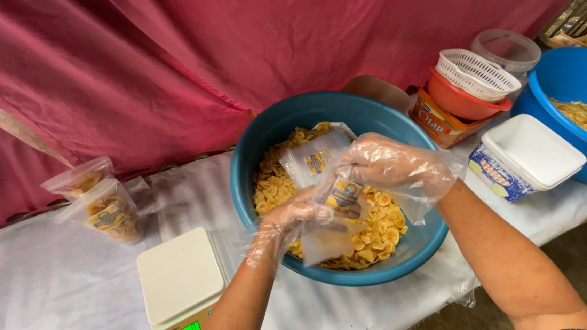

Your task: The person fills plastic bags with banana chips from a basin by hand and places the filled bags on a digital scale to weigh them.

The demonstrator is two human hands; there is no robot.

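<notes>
So both hands are over the big teal basin (251, 161), which is full of yellow banana-type chips (375, 232). Each hand wears a loose clear plastic glove. The left hand (291, 217) and right hand (384, 165) are both pinched onto a small clear plastic pouch (335, 203) with a yellow and blue label, held right above the chips near the basin's middle. More empty pouches (314, 158) lie on the chips toward the basin's far side. My guess is that pouch is super light and floppy, and slippery against the gloves, so gripping it at the top edges by the mouth makes more sense than squeezing the middle; the chips look brittle too. Left of the basin there's a white kitchen scale (179, 279) with a lit green display, and further left two filled pouches (101, 201). Right of the basin sit a white lidded tub (533, 153) and a blue basin (566, 81) with more chips.
</notes>
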